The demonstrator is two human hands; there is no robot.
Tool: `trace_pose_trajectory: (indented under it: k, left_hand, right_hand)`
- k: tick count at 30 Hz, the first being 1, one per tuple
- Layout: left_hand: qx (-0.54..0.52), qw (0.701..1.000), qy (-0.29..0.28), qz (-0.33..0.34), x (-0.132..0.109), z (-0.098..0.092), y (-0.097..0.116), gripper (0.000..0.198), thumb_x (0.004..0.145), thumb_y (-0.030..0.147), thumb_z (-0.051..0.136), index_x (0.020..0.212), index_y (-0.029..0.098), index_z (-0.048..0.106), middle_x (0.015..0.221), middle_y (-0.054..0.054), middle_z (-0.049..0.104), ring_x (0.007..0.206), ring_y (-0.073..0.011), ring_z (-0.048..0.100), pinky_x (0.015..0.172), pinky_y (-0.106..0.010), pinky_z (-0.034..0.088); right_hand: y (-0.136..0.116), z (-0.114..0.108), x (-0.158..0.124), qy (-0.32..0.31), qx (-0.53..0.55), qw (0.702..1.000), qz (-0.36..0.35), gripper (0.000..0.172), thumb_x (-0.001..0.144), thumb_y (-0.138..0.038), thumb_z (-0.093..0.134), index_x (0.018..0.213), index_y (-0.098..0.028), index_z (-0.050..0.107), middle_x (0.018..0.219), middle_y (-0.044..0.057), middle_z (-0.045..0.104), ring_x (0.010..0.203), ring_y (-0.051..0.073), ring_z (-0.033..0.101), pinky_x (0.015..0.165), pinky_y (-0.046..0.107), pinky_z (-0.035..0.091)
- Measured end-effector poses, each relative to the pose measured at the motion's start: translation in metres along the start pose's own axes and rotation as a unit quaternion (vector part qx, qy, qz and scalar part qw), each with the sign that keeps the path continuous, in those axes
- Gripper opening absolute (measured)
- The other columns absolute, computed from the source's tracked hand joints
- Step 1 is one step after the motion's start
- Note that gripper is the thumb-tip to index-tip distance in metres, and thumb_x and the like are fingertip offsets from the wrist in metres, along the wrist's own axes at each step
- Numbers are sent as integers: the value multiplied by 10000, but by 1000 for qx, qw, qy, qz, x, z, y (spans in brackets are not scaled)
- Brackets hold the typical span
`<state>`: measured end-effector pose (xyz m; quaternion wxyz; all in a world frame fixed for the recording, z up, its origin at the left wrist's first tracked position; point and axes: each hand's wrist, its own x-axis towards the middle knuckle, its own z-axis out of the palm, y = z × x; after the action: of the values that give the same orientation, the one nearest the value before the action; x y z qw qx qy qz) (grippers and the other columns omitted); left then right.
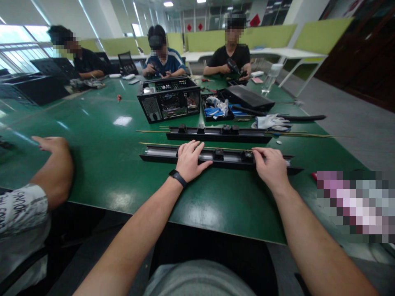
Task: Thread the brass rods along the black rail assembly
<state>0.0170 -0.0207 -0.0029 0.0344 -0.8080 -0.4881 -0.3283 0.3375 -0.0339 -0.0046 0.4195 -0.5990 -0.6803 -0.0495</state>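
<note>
A long black channel-shaped rail (197, 158) lies across the table in front of me, with small black blocks (219, 154) set along it. My left hand (190, 161) lies over the rail left of its middle, fingers spread and thumb stretched along the near side. Along the far edge runs a thin brass-coloured rod (160, 144). My right hand (270, 164) pinches at the rod's right part, beside a block near the rail's right end. Behind lies a second black rail (210, 135) with similar blocks and thin rods.
Farther back stand an opened computer case (168, 100), a black tray (217, 117) with gloves, and a black box (247, 98). White gloves (271, 122) lie right of the rails. A person's arm (55, 172) rests at left; several people sit across the green table (101, 135).
</note>
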Motion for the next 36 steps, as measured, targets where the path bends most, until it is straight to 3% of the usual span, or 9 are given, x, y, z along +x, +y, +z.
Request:
trace_pose_trajectory:
  k: [5, 13, 21, 29, 36]
  left_hand:
    - [2, 1000, 1, 1, 0, 0, 1, 689, 920, 527, 816, 1488, 187, 622, 1528, -177, 640, 1510, -366, 518, 1275, -547, 329]
    - [5, 1000, -1, 0, 0, 0, 0, 683, 926, 529, 807, 1495, 202, 618, 1537, -177, 631, 1516, -370, 511, 1278, -554, 325]
    - [5, 1000, -10, 0, 0, 0, 0, 683, 940, 534, 787, 1516, 217, 603, 1554, -173, 616, 1529, -370, 496, 1283, -553, 319]
    - [2, 1000, -1, 5, -1, 1, -1, 693, 934, 535, 796, 1503, 186, 608, 1547, -185, 621, 1524, -362, 503, 1280, -541, 324]
    - [-1, 1000, 3, 3, -2, 0, -2, 688, 934, 533, 796, 1503, 193, 610, 1545, -186, 622, 1524, -365, 505, 1280, -548, 324]
  right_hand:
    - [-1, 1, -1, 4, 4, 999, 37, 239, 975, -398, 599, 914, -227, 754, 979, 117, 783, 992, 304, 666, 955, 475, 511]
    - [-6, -2, 1, -5, 4, 999, 47, 250, 980, -394, 585, 935, -240, 777, 1009, 103, 789, 1011, 296, 657, 965, 464, 502]
    - [-2, -5, 2, -5, -24, 998, 60, 195, 951, -363, 575, 879, -232, 701, 970, 122, 751, 976, 297, 630, 961, 458, 485]
    - [19, -26, 9, 33, -73, 966, 248, 133, 872, -298, 582, 856, -212, 683, 931, 122, 713, 903, 277, 593, 909, 411, 470]
    - [37, -42, 15, 79, -139, 915, 369, 244, 889, -245, 518, 936, -179, 747, 948, 135, 712, 873, 261, 568, 896, 390, 440]
